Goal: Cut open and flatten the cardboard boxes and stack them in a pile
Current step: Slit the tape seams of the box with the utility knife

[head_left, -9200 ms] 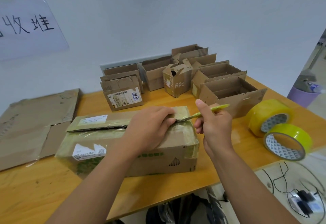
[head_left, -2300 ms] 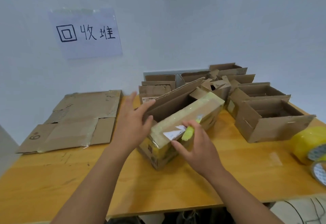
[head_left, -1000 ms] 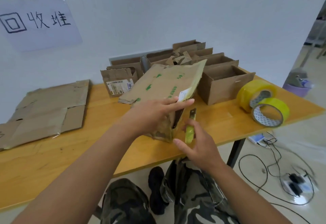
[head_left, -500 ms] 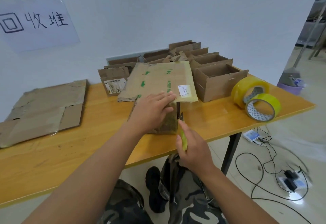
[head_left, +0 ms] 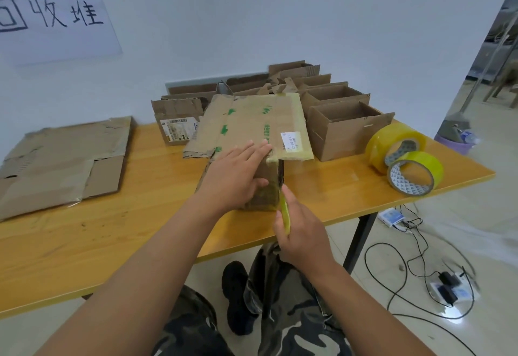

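Observation:
A taped brown cardboard box (head_left: 252, 125) with green print lies in the middle of the wooden table (head_left: 112, 229), its broad face tipped up toward me. My left hand (head_left: 238, 176) presses on its near end, fingers straight on top and thumb on the front face. My right hand (head_left: 300, 235) grips a yellow-green box cutter (head_left: 284, 210), whose blade runs up the box's near right corner seam. A pile of flattened cardboard (head_left: 61, 162) lies at the table's left end.
Several open cardboard boxes (head_left: 344, 128) stand along the back of the table by the wall. Two rolls of yellow tape (head_left: 406, 162) sit at the right end. Cables and a power strip (head_left: 445, 291) lie on the floor to the right.
The box has settled lower on the table. My right hand has drawn the cutter down and toward me along the corner seam, while my left hand stays pressed on the box.

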`<state>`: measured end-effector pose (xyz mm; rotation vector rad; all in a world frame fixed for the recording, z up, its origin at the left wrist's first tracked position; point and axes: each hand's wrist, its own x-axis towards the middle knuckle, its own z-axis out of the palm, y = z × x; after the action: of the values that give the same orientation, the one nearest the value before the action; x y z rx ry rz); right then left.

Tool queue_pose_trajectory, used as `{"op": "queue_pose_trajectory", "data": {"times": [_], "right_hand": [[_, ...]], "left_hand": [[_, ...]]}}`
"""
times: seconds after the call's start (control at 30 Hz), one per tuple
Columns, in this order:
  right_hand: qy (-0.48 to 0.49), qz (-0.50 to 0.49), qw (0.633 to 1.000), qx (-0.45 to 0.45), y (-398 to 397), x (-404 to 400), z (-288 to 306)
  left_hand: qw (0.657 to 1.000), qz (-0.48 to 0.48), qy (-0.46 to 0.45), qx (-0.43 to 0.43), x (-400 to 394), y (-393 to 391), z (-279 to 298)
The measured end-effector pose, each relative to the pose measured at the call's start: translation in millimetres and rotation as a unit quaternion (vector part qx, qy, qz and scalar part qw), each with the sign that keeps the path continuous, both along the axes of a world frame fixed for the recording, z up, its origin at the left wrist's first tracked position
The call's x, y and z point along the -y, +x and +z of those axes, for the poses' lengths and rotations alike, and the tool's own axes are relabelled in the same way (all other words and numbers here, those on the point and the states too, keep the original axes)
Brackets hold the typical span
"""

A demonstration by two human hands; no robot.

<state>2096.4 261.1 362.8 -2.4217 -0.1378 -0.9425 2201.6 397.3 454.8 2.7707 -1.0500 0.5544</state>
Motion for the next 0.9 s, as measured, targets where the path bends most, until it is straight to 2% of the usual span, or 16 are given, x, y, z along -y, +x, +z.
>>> {"op": "queue_pose_trajectory", "data": {"times": [0.3,0.5,0.6,0.67,0.77,0.9], "right_hand": [[-0.141,-0.049,0.988,0.039,1.6,-7.0,-7.6],[-0.136,-0.059,0.989,0.014,-1.5,-4.8,-8.3],[-0.072,-0.049,0.996,-0.016,-7.4,-10.4,-0.9],[0.038,-0.025,0.997,-0.058,-10.6,-16.1,10.9],[0.182,0.023,0.972,-0.149,-12.8,-18.8,23.1],[0.201,-0.01,0.964,-0.177,-10.8,-13.9,31.7]], "left_hand": [[1.0,-0.003,-0.014,-0.003,-1.1,1.8,-4.3],[1.0,-0.009,-0.029,-0.008,-3.7,2.0,-6.4],[0.999,-0.01,-0.039,-0.009,-4.4,2.3,-7.0],[0.999,-0.009,-0.041,-0.008,-4.8,1.3,-7.2],[0.999,-0.01,-0.044,-0.007,-4.5,-0.2,-7.4],[0.999,-0.011,-0.047,-0.008,-4.3,0.2,-7.5]]}}
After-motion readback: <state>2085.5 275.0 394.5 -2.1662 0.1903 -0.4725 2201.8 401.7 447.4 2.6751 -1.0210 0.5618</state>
